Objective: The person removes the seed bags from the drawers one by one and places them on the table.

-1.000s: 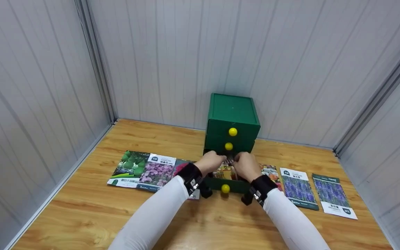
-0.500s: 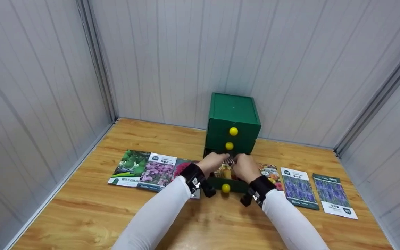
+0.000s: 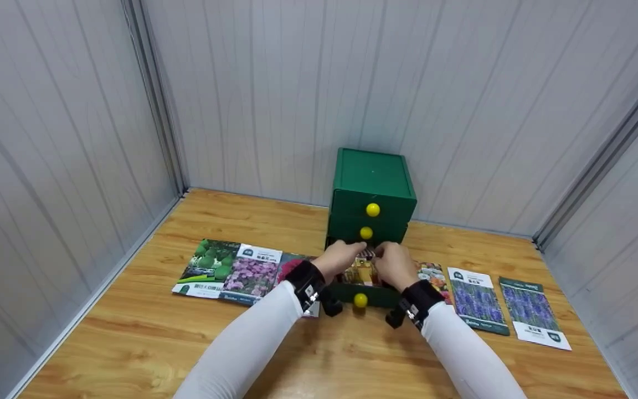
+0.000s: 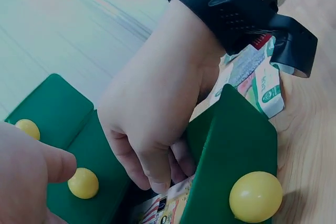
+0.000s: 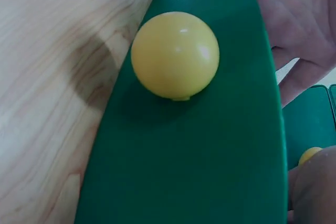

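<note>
A seed packet (image 3: 361,271) with a yellow picture and a striped top lies in the pulled-out bottom drawer (image 3: 374,296) of a green drawer box (image 3: 374,174). My right hand (image 3: 395,266) reaches into the drawer. Its curled fingers (image 4: 157,179) hold the packet by its edge in the left wrist view; its thumb is hidden there. At the packet's left side is my left hand (image 3: 338,260), its thumb (image 4: 58,163) stretched out and apart from the packet. In the right wrist view the left palm (image 5: 296,14) shows beyond the drawer front.
Two packets with purple flowers lie on the right, one nearer (image 3: 477,302) and one at the far right (image 3: 532,310). A green-fruit packet (image 3: 211,266) and a pink-flower packet (image 3: 250,277) lie on the left. The upper drawers, with yellow knobs (image 3: 372,209), are closed.
My hands have stayed at the open drawer with small shifts. The right hand has drawn slightly right and up, and more of the packet's yellow picture shows between the hands.
</note>
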A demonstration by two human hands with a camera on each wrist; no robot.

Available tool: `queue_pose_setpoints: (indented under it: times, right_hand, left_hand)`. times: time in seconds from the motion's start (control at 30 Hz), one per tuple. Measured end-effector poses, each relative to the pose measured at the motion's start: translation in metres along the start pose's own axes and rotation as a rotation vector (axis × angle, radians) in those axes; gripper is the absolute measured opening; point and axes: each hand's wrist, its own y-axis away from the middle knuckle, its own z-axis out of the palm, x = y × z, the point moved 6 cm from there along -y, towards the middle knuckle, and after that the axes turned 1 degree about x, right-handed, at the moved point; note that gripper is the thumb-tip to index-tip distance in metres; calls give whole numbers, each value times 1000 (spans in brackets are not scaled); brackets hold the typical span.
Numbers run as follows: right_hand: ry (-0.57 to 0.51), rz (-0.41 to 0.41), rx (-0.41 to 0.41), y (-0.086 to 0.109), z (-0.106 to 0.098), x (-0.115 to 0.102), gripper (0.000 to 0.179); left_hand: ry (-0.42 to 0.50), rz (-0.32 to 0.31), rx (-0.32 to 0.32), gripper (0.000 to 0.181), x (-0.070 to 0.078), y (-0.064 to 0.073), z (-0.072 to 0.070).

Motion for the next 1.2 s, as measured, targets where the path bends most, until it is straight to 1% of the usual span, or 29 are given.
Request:
queue_pose_setpoints:
  times: [0.07, 0.13, 0.23, 0.37, 0.5, 0.57, 0.73, 0.9, 1.0, 1.07, 1.2]
  right_hand:
    - [-9, -9, 31, 0, -3, 1, 20]
    - [-33, -7, 46, -1, -5, 3, 21]
    - [-85, -2, 57, -1, -8, 6, 23]
    - [-186, 34, 57, -2, -13, 10, 26]
    - [-281, 93, 43, 0, -17, 13, 25]
    - [-312, 106, 36, 0, -18, 14, 25]
    - [-371, 85, 17, 7, -22, 15, 27]
    - [-462, 91, -22, 18, -21, 14, 29]
    - [-458, 89, -17, 24, -21, 13, 27]
    - [-436, 88, -10, 28, -21, 12, 26]
    - [-438, 108, -14, 36, -20, 12, 26]
  left_hand:
    - [-19, 36, 5, 81, 3, 2, -2]
    - [-30, 58, 14, 80, 4, 3, -4]
    - [-17, 77, 34, 77, 5, 4, -8]
    - [33, 104, 61, 75, 5, 2, -15]
    - [90, 103, 81, 74, 4, 1, -24]
    - [125, 95, 82, 73, 4, 1, -29]
    - [193, 80, 64, 75, 4, 2, -36]
    - [194, 71, 50, 78, 3, 9, -41]
    - [176, 94, 50, 76, 1, 13, -42]
    - [168, 115, 49, 74, 0, 16, -43]
    - [177, 158, 15, 68, -3, 23, -44]
